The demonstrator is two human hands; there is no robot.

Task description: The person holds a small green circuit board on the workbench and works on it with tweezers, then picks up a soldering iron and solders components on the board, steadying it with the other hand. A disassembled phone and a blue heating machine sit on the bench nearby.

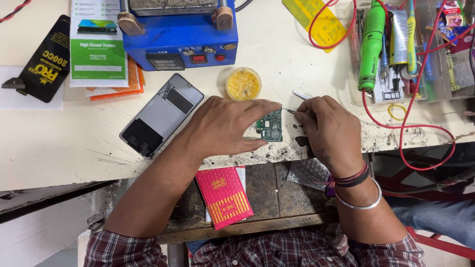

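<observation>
At centre, a small green circuit board point(270, 125) flat on the pale, scuffed table point(59, 143), close to its near edge. Pinned there by the left hand point(225, 127), fingers spread and curled over the board's left side, thumb along the lower edge, apparently to stop it sliding. Opposite, the right hand point(329, 132) pinched around slim metal tweezers point(296, 103), tips meeting the board's upper right corner, wrist resting on the table for steadiness. Just above the board, a round tub of yellow paste point(243, 84), lid off, within easy reach of the tweezers. To the left, a dark phone frame point(162, 114) lying diagonally, set aside from the work. Behind it, a blue heating machine point(180, 37) with red switch and small display, pushed to the back of the table. Far left, a black packet point(45, 59) and a green-and-white box point(98, 44) stacked on orange cards. At right, a clear tray point(457, 74) crowded with tools, among them a green-handled iron point(371, 47), red wire point(420, 128) looping out across the table. Below the hands, on a lower wooden shelf point(269, 193), a red packet point(225, 197) and a crumpled silvery bag point(308, 173).
</observation>
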